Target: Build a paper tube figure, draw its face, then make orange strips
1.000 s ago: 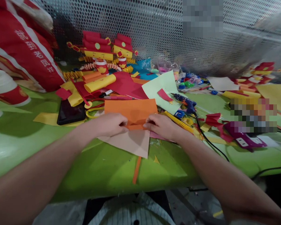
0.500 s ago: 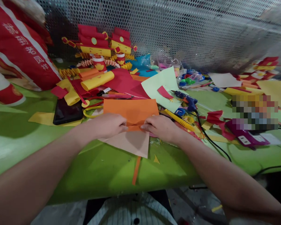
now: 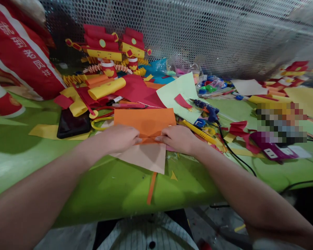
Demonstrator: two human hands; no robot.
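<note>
An orange sheet of paper lies in front of me, its near edge folded up in a narrow strip. My left hand pinches that folded edge on the left side. On the right side my right hand grips the same edge, thumb and fingers pressed together. Below the orange sheet rests a pale pink sheet of paper, partly covered by it and by my left hand. A thin orange paper strip sticks out toward the table's near edge.
A glue gun lies on a pale green sheet, its cord trailing right. Scissors and a phone are at left. Paper figures stand behind. A yellow cutter and a purple power strip lie right.
The whole view has shifted slightly. Both hands keep hold of the orange paper's near edge, and the fingers have moved only a little along the fold.
</note>
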